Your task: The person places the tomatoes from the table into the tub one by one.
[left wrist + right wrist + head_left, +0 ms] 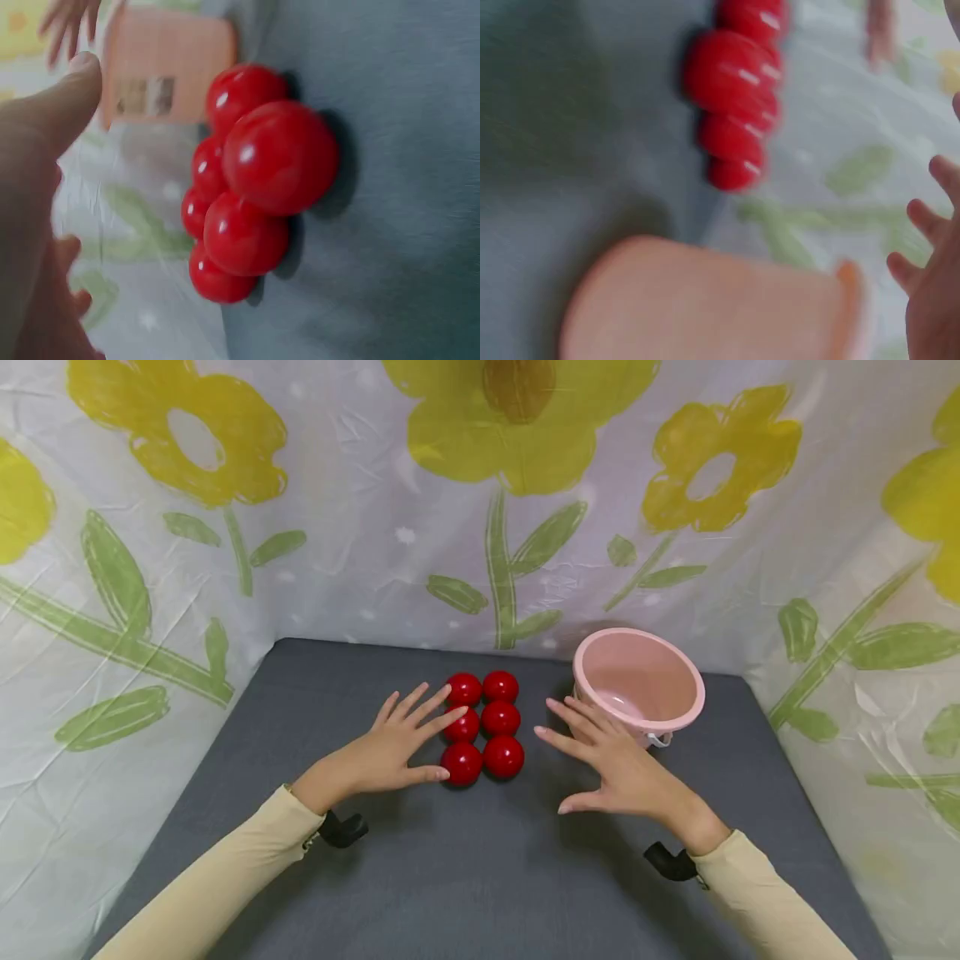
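Several glossy red balls (pixel 500 718) sit close together on the dark grey tabletop in two columns of three. Just left of them, my left hand (pixel 393 747) hovers with fingers spread, its fingertips and thumb overlapping the left column in the head view. A pink bucket (pixel 637 672) stands upright at the back right, with no contents visible. My right hand (pixel 618 768) is held in front of it, fingers spread and overlapping its near side. Neither hand grips anything. From the left wrist, the nearest ball (pixel 281 157) shows below the extended thumb (pixel 71 101).
Behind and beside the table (pixel 480 877) hangs a pale cloth (pixel 337 568) printed with yellow flowers and green leaves. A small white handle piece (pixel 660 740) shows on the bucket's near side. Black mounts (pixel 343 831) are worn at both wrists.
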The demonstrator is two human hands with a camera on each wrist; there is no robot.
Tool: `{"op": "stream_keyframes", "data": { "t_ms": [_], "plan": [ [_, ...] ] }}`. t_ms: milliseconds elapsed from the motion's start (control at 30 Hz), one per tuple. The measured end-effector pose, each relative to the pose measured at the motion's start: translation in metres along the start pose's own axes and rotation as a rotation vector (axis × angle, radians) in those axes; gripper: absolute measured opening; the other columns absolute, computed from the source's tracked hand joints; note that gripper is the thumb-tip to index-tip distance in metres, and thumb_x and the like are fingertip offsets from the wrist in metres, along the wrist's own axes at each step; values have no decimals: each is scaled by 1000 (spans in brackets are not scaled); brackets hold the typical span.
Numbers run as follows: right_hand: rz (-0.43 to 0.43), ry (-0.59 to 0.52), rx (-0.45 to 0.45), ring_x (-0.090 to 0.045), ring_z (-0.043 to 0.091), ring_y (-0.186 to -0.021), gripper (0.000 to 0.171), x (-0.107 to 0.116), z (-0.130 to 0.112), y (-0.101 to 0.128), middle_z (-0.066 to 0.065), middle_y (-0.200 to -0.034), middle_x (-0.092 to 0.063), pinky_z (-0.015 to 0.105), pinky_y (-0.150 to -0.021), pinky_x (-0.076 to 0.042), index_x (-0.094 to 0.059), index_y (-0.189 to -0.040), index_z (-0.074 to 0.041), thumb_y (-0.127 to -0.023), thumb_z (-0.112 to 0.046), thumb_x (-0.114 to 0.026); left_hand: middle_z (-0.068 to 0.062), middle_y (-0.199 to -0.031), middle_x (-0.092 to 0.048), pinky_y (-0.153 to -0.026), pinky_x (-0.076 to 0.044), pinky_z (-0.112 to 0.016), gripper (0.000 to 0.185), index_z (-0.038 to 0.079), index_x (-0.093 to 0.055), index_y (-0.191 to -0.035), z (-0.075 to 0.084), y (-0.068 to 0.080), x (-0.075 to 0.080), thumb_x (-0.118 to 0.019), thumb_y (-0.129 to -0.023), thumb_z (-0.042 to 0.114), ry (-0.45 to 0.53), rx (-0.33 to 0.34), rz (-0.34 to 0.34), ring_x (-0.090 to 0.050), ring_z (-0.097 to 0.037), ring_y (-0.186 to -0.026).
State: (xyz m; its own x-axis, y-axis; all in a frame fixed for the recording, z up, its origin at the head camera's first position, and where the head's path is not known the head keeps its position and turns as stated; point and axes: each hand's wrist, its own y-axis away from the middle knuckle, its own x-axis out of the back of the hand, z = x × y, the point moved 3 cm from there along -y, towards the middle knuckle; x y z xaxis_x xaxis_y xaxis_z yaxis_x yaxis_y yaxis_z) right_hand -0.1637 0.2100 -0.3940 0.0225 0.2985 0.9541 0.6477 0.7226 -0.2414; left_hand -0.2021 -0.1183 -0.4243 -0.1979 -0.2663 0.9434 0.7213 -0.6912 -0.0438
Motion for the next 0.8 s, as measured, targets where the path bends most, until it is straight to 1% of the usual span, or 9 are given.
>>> {"op": "stream_keyframes", "data": {
  "t_ms": [67, 167, 267, 333, 467, 500, 567, 700, 800],
  "plan": [
    [90, -10, -20, -22, 32, -153, 101, 20, 9, 3, 5, -166, -22, 58, -118, -24, -38, -153, -27, -69, -66, -78, 1, -170, -1, -120, -6, -69, 84, 37, -12, -159, -10, -12, 3, -59, -93, 56, 98, -3, 25, -1, -35, -156],
    [237, -55, -63, -30, 36, -147, 98, 48, 33, 11, 11, -163, -29, 57, -116, -28, -43, -151, -20, -71, -68, -75, -1, -169, -10, -121, -13, -67, 80, 34, -16, -159, -26, -33, 6, -62, -95, 46, 241, -11, 72, -7, -34, -156],
    [331, -146, -155, -27, 39, -148, 97, 64, 62, 26, 12, -164, -27, 64, -114, -26, -42, -151, -14, -74, -65, -74, -2, -168, -18, -121, -19, -65, 78, 32, -19, -159, -41, -52, 7, -64, -95, 41, 324, 9, 99, -13, -34, -155],
    [346, -217, -252, -19, 41, -151, 96, 69, 83, 38, 9, -166, -21, 71, -112, -21, -37, -154, -17, -76, -54, -79, -1, -166, -22, -120, -22, -64, 77, 31, -21, -158, -49, -64, 5, -64, -95, 40, 344, 25, 110, -18, -33, -154],
    [277, -328, -490, 0, 42, -155, 100, 69, 116, 60, 4, -169, -2, 81, -107, -14, -18, -160, -28, -82, -29, -81, -2, -163, -32, -121, -26, -58, 74, 25, -28, -157, -61, -86, 0, -65, -95, 38, 358, 26, 125, -29, -31, -150],
    [247, -348, -542, 4, 42, -155, 101, 67, 122, 64, 3, -170, 2, 82, -106, -13, -13, -160, -31, -84, -26, -80, -2, -162, -34, -121, -27, -57, 73, 24, -29, -157, -63, -91, -1, -65, -95, 36, 365, 31, 123, -32, -30, -149],
    [181, -379, -620, 10, 44, -154, 101, 63, 132, 71, 4, -169, 9, 83, -105, -11, -4, -160, -31, -88, -27, -75, -3, -160, -37, -121, -30, -54, 70, 24, -33, -156, -69, -98, -5, -66, -95, 34, 385, 59, 107, -35, -29, -148],
    [75, -412, -693, 13, 48, -152, 101, 52, 142, 81, 10, -168, 13, 84, -105, -11, 5, -160, -28, -91, -35, -69, -5, -158, -41, -120, -32, -54, 66, 25, -38, -153, -79, -106, -15, -68, -94, 31, 423, 151, 70, -38, -29, -146],
    [44, -420, -712, 11, 48, -152, 104, 45, 144, 85, 14, -168, 12, 82, -108, -10, 8, -160, -23, -91, -40, -68, -8, -157, -43, -119, -32, -55, 65, 22, -41, -152, -85, -110, -24, -68, -94, 32, 426, 190, 59, -39, -31, -145]
  ]
}}
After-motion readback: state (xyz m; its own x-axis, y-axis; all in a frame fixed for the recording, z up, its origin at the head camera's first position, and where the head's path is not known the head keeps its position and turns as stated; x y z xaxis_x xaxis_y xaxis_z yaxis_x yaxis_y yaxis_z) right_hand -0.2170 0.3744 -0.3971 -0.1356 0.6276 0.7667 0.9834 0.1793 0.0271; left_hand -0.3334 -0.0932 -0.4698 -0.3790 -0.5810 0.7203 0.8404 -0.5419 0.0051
